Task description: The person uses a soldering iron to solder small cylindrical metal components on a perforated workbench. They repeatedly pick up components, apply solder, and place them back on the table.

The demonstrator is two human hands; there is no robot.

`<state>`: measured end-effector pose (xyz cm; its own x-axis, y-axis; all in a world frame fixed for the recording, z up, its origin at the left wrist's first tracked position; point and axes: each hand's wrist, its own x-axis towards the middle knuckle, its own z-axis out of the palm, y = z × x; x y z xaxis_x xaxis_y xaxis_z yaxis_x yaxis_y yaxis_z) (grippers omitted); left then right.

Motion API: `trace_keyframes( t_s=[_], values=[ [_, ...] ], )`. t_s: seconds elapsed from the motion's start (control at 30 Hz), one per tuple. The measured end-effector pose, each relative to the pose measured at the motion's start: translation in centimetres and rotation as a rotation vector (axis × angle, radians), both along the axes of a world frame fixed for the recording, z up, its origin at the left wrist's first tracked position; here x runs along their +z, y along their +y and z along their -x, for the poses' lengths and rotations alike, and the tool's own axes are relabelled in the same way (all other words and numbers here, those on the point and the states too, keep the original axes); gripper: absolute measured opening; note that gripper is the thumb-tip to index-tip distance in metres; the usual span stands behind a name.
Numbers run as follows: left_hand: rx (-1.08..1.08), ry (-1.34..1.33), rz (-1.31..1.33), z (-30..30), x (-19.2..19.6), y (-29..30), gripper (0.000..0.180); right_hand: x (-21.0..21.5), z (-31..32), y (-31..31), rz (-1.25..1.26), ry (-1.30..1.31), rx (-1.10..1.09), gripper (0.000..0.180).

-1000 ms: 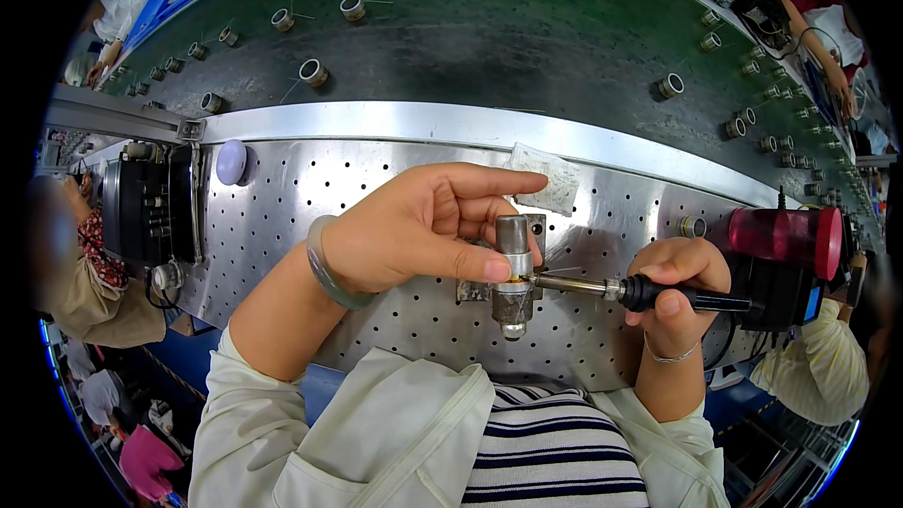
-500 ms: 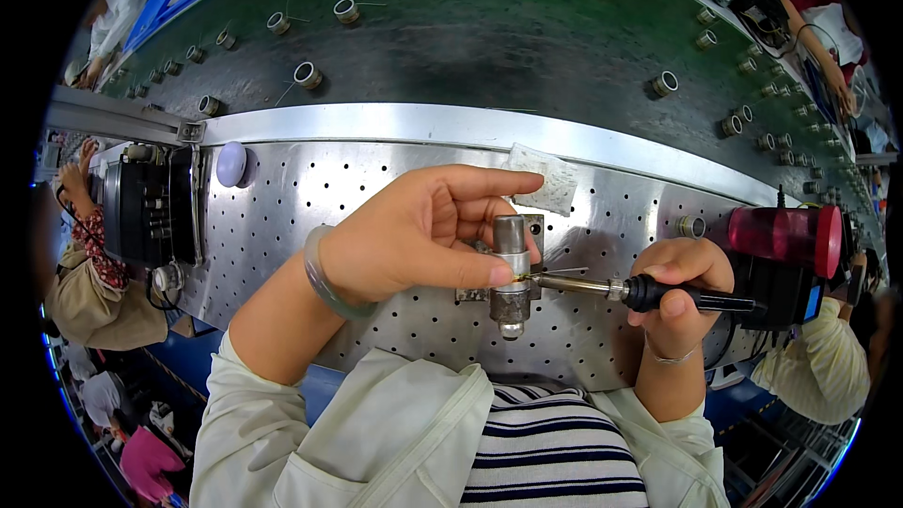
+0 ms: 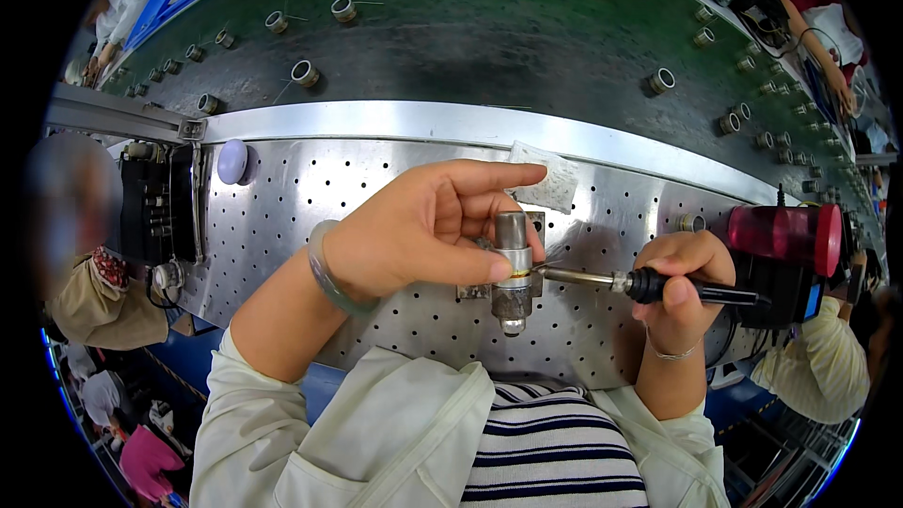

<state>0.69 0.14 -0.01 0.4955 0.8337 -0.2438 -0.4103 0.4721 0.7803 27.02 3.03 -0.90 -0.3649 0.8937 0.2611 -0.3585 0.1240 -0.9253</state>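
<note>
My left hand point(image 3: 428, 230) is closed round the middle of an upright metal spindle point(image 3: 511, 230), thumb against a silver ring point(image 3: 515, 263) fitted on it. My left index finger points out to the right. A thin yellowish band runs round the ring beside the thumb tip. In my right hand point(image 3: 687, 277) is a soldering iron point(image 3: 654, 286) with a black handle, gripped between thumb and fingers. The iron's tip points left at the ring, very close to it; whether it touches I cannot tell. A thin wire sticks out from the ring to the right.
Behind the spindle lies a whitish pad point(image 3: 546, 179) on the perforated metal plate point(image 3: 282, 226). A red-lidded pink jar point(image 3: 785, 235) stands to the right, a lilac oval object point(image 3: 232, 162) to the left. Beyond the rail, a green conveyor belt point(image 3: 451, 47) carries several metal rings.
The iron's tip has drawn back slightly to the right. The rings on the belt have shifted a little left. At the far left, another person's blurred head has come into view.
</note>
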Motion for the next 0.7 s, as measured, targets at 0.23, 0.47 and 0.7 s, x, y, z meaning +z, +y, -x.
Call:
trace_keyframes(
  t_s=[0.23, 0.47, 0.7],
  values=[
    [0.149, -0.080, -0.087, 2.0, -0.9, 2.6, 0.067, 0.2, 0.3, 0.7, 0.064, 0.124, -0.060, 0.026],
    [0.621, 1.298, -0.772, 6.7, -3.4, 12.5, 0.038, 0.0, 0.0, 0.6, 0.091, 0.138, -0.081, 0.023],
    [0.650, 1.702, -0.931, 7.9, -2.9, 15.0, 0.049, 0.5, -0.7, 0.6, 0.199, 0.166, -0.066, 0.015]
  ],
)
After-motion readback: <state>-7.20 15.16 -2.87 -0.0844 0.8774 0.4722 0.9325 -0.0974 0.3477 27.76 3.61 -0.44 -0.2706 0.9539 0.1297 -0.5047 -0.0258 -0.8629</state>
